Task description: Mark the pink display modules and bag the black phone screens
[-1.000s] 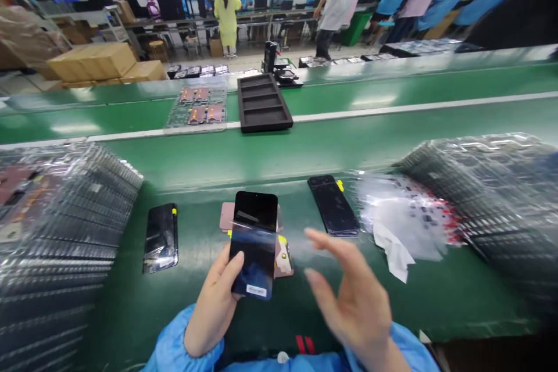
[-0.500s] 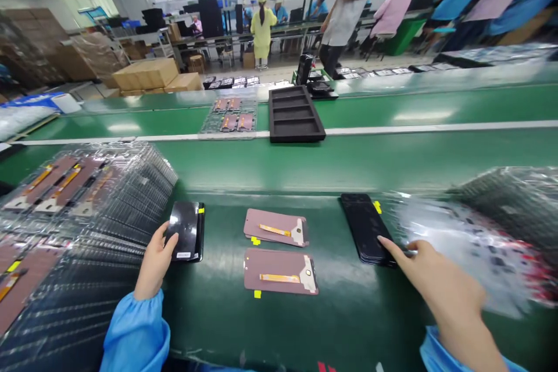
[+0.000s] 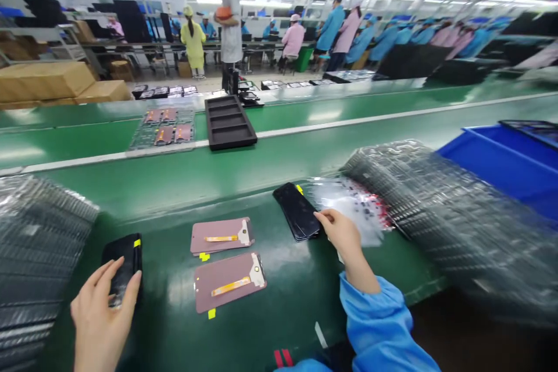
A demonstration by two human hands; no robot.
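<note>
My left hand lies over the lower end of a black phone screen panel, with its fingers curled around that end and a yellow tag at the panel's top edge. My right hand pinches the edge of a pile of clear film sheets with red-marked printing. Right beside those fingers rests a stack of black phone panels. Between my hands lie two pink-backed display panels, each with an orange strip and a yellow tag, touched by neither hand.
Plastic-wrapped stacks of clear trays rise at the left and right of the green conveyor belt. A blue bin stands far right. Beyond a white rail sit a black tray and a clear tray. A standing person is farther back.
My view has swung left and levelled. My left hand has shifted down on the black panel. My right hand has moved from the panel stack's edge onto the film.
</note>
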